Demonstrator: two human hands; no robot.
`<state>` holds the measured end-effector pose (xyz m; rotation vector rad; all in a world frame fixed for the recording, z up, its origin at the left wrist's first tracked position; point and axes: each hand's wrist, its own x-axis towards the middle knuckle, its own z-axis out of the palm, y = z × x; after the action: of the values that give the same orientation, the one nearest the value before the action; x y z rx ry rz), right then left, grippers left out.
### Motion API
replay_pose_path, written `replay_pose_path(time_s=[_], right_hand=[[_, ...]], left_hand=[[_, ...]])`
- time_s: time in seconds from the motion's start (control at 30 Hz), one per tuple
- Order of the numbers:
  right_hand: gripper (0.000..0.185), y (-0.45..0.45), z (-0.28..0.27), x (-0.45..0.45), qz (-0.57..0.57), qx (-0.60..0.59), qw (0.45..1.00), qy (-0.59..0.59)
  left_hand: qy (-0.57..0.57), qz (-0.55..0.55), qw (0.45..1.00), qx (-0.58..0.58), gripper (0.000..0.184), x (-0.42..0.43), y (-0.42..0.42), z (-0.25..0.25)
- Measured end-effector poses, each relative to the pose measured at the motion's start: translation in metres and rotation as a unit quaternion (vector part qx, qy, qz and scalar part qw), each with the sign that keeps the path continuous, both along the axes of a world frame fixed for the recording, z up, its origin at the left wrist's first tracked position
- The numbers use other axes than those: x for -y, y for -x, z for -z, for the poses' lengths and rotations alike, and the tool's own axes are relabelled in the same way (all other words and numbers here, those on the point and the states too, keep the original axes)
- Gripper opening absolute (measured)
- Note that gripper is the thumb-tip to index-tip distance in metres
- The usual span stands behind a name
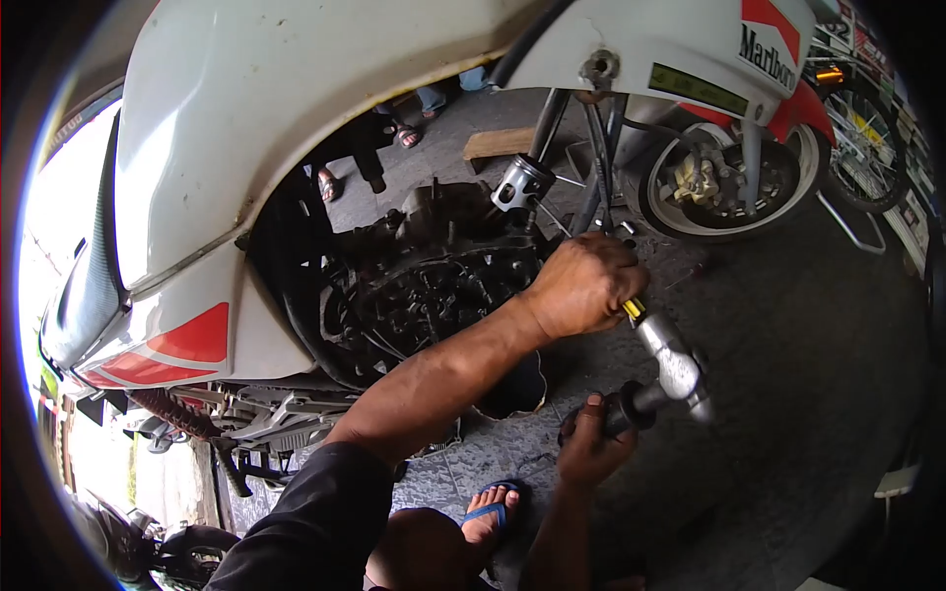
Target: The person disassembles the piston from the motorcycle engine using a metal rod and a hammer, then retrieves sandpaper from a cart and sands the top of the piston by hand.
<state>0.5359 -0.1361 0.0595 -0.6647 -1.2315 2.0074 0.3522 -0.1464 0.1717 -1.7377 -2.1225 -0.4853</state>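
Note:
My left hand (591,284) is closed in a fist around a tool, most of it hidden by my fingers. Only its yellow end (634,309) sticks out, right at the hammer's face; whether they touch I cannot tell. Below it, my right hand (596,443) grips the dark handle of a metal hammer (678,372). Left of my left fist sits the opened motorcycle engine (424,286), dark and greasy. A bare silver piston (522,182) stands up from its top, tilted.
The white and red motorcycle fairing (207,148) arches over the engine. Ahead are a front wheel (734,182), a wooden block (498,145) and another person's sandalled foot (408,136). My foot in a blue flip-flop (490,507) rests on the tiled floor.

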Motion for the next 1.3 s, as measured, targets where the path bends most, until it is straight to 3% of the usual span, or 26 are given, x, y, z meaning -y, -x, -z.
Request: replay_pose_path(time_s=[0.1,0.17,0.3,0.4,0.47,0.53,0.6,0.7,0.77,0.8,0.87,0.9,0.93,0.97,1.03,1.13,1.3], right_hand=[[0.013,0.001,-0.005,-0.006,0.067,-0.010,0.997,-0.029],[0.015,-0.002,-0.009,-0.003,0.105,-0.106,0.988,0.044],[0.015,0.004,0.010,0.001,0.019,0.024,0.999,-0.015],[0.014,0.003,-0.005,-0.007,0.039,0.022,0.999,-0.013],[0.014,0.003,-0.010,0.000,0.125,-0.094,0.985,0.078],[0.014,0.016,0.018,0.014,0.096,-0.038,0.995,0.012],[0.014,0.016,0.008,0.010,0.076,0.011,0.996,-0.045],[0.014,0.002,-0.013,0.003,0.007,-0.027,0.999,0.039],[0.015,0.006,-0.012,0.007,0.120,-0.173,0.972,0.107],[0.015,0.014,-0.009,0.004,0.117,-0.174,0.973,0.100],[0.015,0.028,-0.002,0.004,0.001,-0.036,0.979,-0.199],[0.015,0.023,-0.003,0.006,-0.072,-0.001,0.993,-0.089],[0.015,0.029,0.008,0.011,-0.065,-0.018,0.994,-0.090],[0.014,0.028,0.027,0.021,0.036,-0.017,0.997,-0.069],[0.014,0.015,-0.014,0.020,0.081,-0.043,0.991,0.098],[0.015,0.014,-0.028,-0.004,0.087,-0.053,0.984,0.144],[0.017,0.011,-0.030,-0.011,0.097,-0.057,0.988,0.108]], left_hand=[[-0.008,0.007,1.000,-0.005,0.037,-0.003,0.005,-0.003],[-0.010,0.014,1.000,0.008,0.035,-0.002,0.005,-0.004],[-0.047,0.020,0.999,-0.018,0.034,-0.002,0.005,0.002],[-0.074,0.039,0.996,-0.035,0.029,-0.003,0.007,0.000],[-0.078,0.044,0.995,-0.035,0.028,-0.003,0.010,-0.001],[-0.078,0.043,0.995,-0.035,0.028,-0.003,0.013,0.001],[-0.068,0.051,0.995,-0.043,0.028,-0.005,0.012,0.000],[-0.072,0.048,0.996,-0.025,0.028,0.000,0.012,-0.002],[-0.064,0.045,0.997,-0.011,0.030,0.003,0.014,-0.001],[-0.056,0.045,0.997,0.000,0.032,0.002,0.015,0.000],[-0.087,0.004,0.996,-0.006,0.027,0.019,0.045,-0.006],[-0.115,-0.028,0.993,-0.016,0.021,0.019,0.043,-0.005],[-0.127,0.016,0.991,-0.028,0.020,0.020,0.046,-0.007],[-0.104,0.013,0.994,-0.024,0.021,0.020,0.048,-0.008],[-0.044,-0.008,0.999,-0.002,0.026,0.020,0.044,-0.008],[-0.013,-0.008,1.000,-0.019,0.029,0.015,0.030,-0.010],[-0.093,0.037,0.994,-0.037,0.030,0.010,0.016,-0.010]])
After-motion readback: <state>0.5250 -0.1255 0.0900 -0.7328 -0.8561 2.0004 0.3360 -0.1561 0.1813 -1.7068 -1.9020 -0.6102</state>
